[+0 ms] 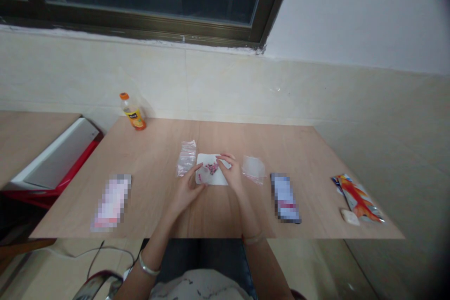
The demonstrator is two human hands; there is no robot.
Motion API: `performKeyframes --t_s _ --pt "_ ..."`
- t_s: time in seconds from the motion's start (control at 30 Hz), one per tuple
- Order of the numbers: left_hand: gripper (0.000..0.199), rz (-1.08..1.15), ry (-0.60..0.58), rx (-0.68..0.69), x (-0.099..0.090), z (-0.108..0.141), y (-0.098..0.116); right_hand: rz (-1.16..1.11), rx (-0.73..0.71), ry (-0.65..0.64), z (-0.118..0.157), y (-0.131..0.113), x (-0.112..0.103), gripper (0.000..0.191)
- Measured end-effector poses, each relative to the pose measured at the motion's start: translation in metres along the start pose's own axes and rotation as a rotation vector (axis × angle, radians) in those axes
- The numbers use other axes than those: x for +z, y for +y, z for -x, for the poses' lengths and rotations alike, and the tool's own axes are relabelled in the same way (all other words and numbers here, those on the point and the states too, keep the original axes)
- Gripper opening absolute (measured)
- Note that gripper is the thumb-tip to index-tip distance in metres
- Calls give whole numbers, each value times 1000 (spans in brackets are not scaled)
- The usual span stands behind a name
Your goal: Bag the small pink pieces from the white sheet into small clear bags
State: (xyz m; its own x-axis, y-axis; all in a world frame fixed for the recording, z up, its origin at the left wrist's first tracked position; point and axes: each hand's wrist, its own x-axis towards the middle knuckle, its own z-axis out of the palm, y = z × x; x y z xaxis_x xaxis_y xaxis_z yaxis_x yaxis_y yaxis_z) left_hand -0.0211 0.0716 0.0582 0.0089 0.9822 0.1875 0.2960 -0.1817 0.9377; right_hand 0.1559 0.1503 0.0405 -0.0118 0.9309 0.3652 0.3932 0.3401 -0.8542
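My left hand [188, 190] and my right hand [230, 171] meet over a white sheet or card [218, 177] lying on the wooden table [151, 159]. A small pink item [211, 168], too small to identify, lies on the sheet between them. Fingertips of both hands are at or on the sheet, close to the pink item. A clear plastic bag [186, 158] lies just beyond my left hand. A translucent bag [253, 169] lies to the right of my right hand, apart from it.
A bottle of orange drink [133, 112] stands at the far left of the table. Blurred packages [112, 201] [285, 198] lie on either side, with a colourful wrapper [358, 199] and a pale bar [350, 217] near the right edge. A wall rises behind.
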Motion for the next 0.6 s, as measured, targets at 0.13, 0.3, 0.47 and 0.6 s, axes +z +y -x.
performKeyframes --t_s 0.13,0.3,0.47,0.6 --pt "54 8 23 -8 0 2 0 243 106 -42 -5 41 11 16" --pt "53 16 18 -24 -2 6 -2 321 63 30 11 62 21 16" --pt "53 -3 9 -33 -2 8 1 365 68 87 22 61 19 12" --pt "52 -17 11 -46 0 11 3 258 126 158 23 48 12 12"
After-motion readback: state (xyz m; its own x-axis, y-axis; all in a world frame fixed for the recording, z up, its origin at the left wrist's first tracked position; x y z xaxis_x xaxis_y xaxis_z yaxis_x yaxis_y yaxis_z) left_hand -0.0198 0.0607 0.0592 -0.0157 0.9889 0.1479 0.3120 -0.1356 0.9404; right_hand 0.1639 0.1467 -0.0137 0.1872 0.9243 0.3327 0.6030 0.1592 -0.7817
